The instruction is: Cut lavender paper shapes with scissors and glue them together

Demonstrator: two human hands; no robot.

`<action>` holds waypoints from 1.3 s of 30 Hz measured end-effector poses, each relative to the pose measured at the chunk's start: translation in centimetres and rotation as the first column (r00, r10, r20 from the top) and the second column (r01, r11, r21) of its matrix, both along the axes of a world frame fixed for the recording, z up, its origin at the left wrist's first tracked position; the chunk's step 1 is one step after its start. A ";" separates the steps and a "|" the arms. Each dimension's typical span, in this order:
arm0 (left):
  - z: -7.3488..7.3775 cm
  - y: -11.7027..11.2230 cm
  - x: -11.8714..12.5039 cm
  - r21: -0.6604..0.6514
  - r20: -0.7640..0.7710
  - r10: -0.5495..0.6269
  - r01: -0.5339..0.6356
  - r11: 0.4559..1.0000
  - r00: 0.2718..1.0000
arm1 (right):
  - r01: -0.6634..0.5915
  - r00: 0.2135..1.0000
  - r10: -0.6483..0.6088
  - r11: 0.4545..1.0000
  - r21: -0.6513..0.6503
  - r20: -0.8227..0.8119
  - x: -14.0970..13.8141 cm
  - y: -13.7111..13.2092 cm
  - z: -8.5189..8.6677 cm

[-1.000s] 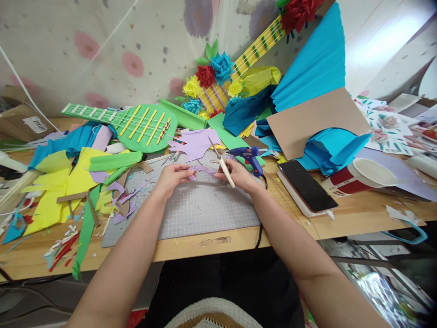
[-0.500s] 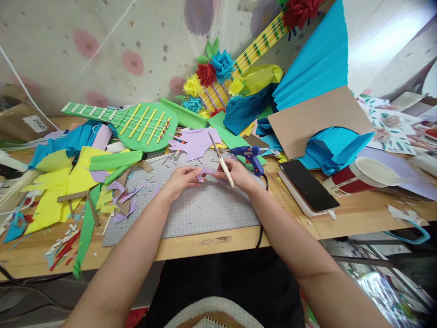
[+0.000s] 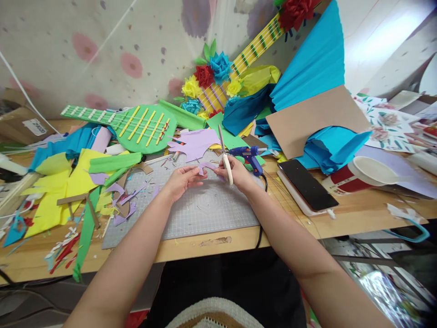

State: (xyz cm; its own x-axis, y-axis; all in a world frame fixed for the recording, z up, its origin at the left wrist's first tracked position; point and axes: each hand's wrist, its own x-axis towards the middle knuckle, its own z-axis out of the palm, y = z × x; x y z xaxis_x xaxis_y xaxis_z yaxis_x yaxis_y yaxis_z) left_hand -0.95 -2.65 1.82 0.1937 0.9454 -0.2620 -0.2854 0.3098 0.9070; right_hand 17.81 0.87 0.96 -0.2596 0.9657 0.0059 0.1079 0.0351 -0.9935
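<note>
Over the grey cutting mat (image 3: 205, 214), my left hand (image 3: 180, 180) pinches one end of a small lilac paper strip (image 3: 205, 167). My right hand (image 3: 237, 174) grips white-handled scissors (image 3: 224, 155) with the blades pointing up and away, and its fingers also touch the strip's other end. A larger lilac paper cut-out (image 3: 196, 142) lies just beyond the hands.
A blue glue gun (image 3: 250, 157) lies right of my right hand, its cord running off the table edge. A phone (image 3: 305, 184) and a tipped red paper cup (image 3: 358, 175) sit further right. A green paper guitar (image 3: 143, 127), coloured paper scraps and cardboard (image 3: 314, 119) crowd the wooden table (image 3: 355, 214).
My hands have come closer together, bunching the lilac strip shorter. The scissors have swung from leaning left to nearly upright.
</note>
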 end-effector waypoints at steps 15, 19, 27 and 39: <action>-0.6 0.3 0.3 0.143 -0.055 0.165 -0.156 0.977 0.985 | -0.325 0.772 0.110 0.915 0.240 0.626 2.0 -0.9 2.1; -0.9 0.5 -0.5 0.241 -0.033 0.179 -0.166 0.956 0.983 | -0.449 0.674 0.184 0.871 0.199 0.715 2.7 -0.8 2.6; -0.7 0.4 -0.5 0.288 -0.085 0.213 -0.181 0.940 0.973 | -0.455 0.603 0.110 0.861 0.228 0.790 2.2 -1.2 2.6; -0.2 0.2 -0.5 0.257 -0.095 0.210 -0.180 0.950 0.973 | -0.407 0.600 0.013 0.866 0.291 0.800 2.1 -1.2 2.3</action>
